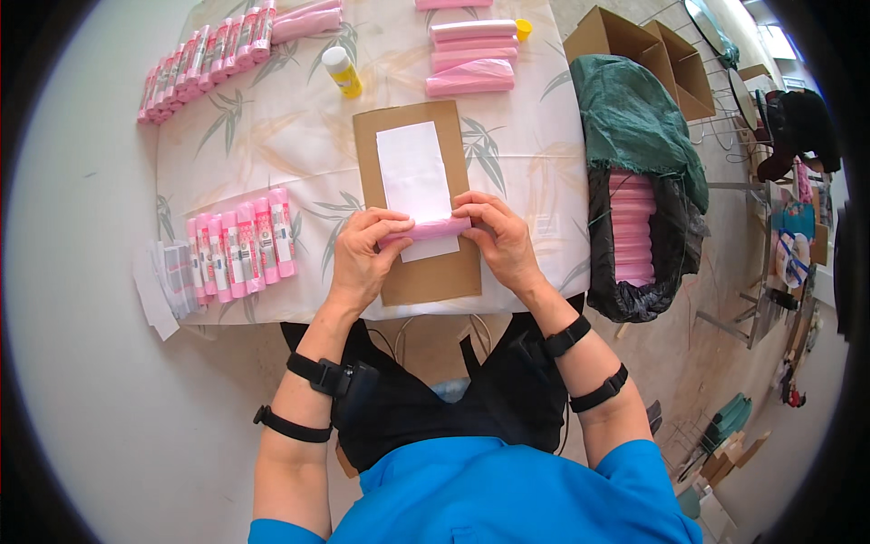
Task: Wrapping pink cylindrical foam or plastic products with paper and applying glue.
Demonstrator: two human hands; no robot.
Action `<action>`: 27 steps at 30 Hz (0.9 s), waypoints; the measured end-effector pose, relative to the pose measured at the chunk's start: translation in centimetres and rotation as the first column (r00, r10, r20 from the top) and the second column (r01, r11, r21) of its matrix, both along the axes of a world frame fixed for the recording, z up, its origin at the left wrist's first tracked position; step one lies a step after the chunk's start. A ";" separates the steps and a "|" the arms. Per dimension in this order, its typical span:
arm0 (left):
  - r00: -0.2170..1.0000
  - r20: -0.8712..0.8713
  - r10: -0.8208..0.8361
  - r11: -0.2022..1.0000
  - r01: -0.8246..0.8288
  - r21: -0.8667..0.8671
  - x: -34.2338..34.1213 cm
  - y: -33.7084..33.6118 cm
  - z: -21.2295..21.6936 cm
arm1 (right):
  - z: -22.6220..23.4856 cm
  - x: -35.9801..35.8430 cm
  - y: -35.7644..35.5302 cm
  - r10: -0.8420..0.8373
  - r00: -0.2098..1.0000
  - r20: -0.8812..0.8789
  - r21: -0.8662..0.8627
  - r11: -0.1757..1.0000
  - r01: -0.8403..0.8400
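A pink roll of plastic film, like a bag roll [431,228], lies crosswise over the lower part of a white paper sheet [412,168]. The paper rests on a brown cardboard piece [458,277] at the table's near edge. My left hand [364,254] pinches the roll's left end between thumb and fingers. At the right end, my right hand [504,243] grips it with thumb below and fingers on top. A short strip of white paper shows beneath the roll. Whether the paper is stuck to the roll, I cannot tell.
Labelled pink rolls [240,249] and paper strips [172,272] lie at left, more rolls [204,59] far left. Plain rolls [471,62] lie beyond the cardboard, near a yellow glue bottle [343,74]. A black bag [603,263] of pink rolls and cardboard boxes [625,41] stand right.
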State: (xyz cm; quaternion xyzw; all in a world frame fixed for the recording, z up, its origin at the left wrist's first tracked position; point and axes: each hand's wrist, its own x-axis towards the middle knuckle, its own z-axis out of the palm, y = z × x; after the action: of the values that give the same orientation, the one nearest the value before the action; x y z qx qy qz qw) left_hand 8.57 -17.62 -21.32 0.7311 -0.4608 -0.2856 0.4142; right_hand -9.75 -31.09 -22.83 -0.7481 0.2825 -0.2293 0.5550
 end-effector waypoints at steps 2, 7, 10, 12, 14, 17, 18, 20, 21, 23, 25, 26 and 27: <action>1.000 -0.004 0.002 1.000 -0.002 0.000 0.0 -0.1 0.1 | 0.0 0.0 0.0 -0.015 1.000 0.017 -0.007 1.000 0.015; 1.000 -0.014 -0.001 1.000 0.001 0.011 0.0 -0.2 0.3 | 0.3 0.0 -0.1 -0.024 1.000 0.004 0.035 0.999 0.024; 1.000 0.002 -0.003 1.000 0.003 0.005 -0.1 -0.3 0.2 | 0.5 0.0 -0.3 0.005 1.000 0.020 0.004 1.000 -0.005; 0.993 0.112 -0.019 0.999 0.023 -0.038 -0.1 -0.2 0.3 | 1.8 -0.2 0.4 -0.112 0.993 -0.033 -0.089 0.990 0.109; 0.974 0.224 -0.028 0.995 0.047 -0.083 -0.5 -0.5 0.5 | 2.3 -0.8 2.5 -0.231 0.970 -0.072 -0.191 0.958 0.214; 0.946 0.323 0.001 0.993 0.038 -0.114 -1.0 -0.5 0.9 | 2.6 -1.4 8.2 -0.515 0.853 -0.086 0.794 0.483 0.371; 0.941 0.339 -0.002 0.994 0.040 -0.104 -0.9 -0.3 0.9 | 4.4 -0.3 9.4 -0.544 0.830 -0.126 0.932 0.222 0.287; 0.936 0.353 -0.012 0.993 0.052 -0.105 -1.1 -0.5 0.7 | 4.1 1.2 10.4 -0.638 0.761 -0.121 0.964 0.107 0.243; 0.926 0.378 -0.019 0.990 0.071 -0.125 -1.3 -0.7 0.4 | 4.0 1.7 10.7 -0.717 0.685 -0.130 0.983 -0.006 0.181; 0.913 0.407 -0.027 0.985 0.093 -0.143 -1.3 -0.6 0.3 | 4.3 3.1 10.5 -0.739 0.664 -0.114 0.988 -0.015 0.153; 0.887 0.462 -0.011 0.988 0.081 -0.131 -1.4 -0.6 0.3 | 4.0 4.1 10.4 -0.793 0.605 -0.076 0.996 -0.032 0.083; 0.888 0.459 -0.011 0.987 0.083 -0.137 -1.4 -0.6 0.4 | 4.2 4.6 10.3 -0.812 0.570 -0.129 0.991 -0.095 0.090; 0.881 0.473 -0.020 0.991 0.081 -0.108 -1.5 -0.5 0.6 | 4.3 4.7 10.2 -0.813 0.568 -0.127 0.992 -0.090 0.093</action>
State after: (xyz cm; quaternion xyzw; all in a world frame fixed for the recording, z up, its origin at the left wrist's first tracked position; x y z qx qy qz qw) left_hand 7.12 -18.15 -20.76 0.7391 -0.5833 -0.0809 0.3270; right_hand -5.07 -20.86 -18.48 0.0650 0.4399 -0.3760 0.8130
